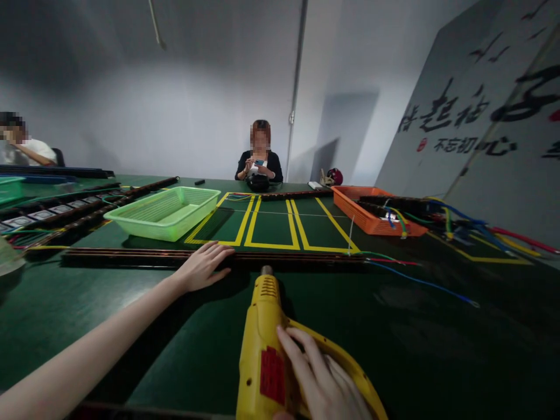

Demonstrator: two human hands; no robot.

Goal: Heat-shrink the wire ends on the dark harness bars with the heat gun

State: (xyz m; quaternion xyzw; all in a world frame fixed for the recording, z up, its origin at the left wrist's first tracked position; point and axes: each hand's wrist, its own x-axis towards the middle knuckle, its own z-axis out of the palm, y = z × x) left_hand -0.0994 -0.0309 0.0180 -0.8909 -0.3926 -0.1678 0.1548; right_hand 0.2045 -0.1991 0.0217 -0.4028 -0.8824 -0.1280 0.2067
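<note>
A long dark bar lies crosswise on the green table, with red, green and blue wires coming out of its right end. My left hand rests on top of this bar, left of its middle, palm down with the fingers spread. In my right hand is a yellow heat gun with a red label. The fingers wrap over its right side, and its metal nozzle points forward at the bar's front edge, close to it. Whether the nozzle touches the bar I cannot tell.
Beyond the bar stand a light green basket and, at right, an orange basket holding dark bars and wires. Yellow tape marks the table between them. More bars lie at left. Two people sit at the far side.
</note>
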